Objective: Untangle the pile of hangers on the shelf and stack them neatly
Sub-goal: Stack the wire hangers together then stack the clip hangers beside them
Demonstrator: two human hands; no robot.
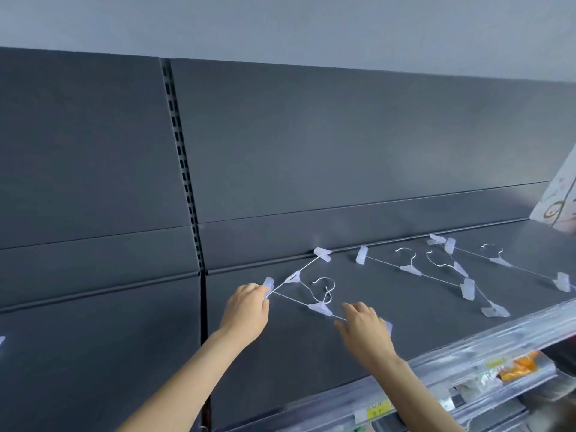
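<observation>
Crossing each other, two thin white wire hangers with clear plastic clips point(311, 302) are lying on the dark grey metal shelf point(311, 353), and their hooks seem to be looping together. The left grip point(249, 304) is pinching their left clip end. The right grip point(364, 328) is lying flat and open over the other end. Pulling hard could be snagging the hooks and dragging both hangers into the loose white hangers point(436, 269) further right.

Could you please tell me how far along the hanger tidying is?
Nothing looks stacked yet. The left hand grips the ends of two clear-clipped wire hangers; the right hand reaches one's far clip. Three more hangers lie crossed on the dark grey shelf.
</observation>
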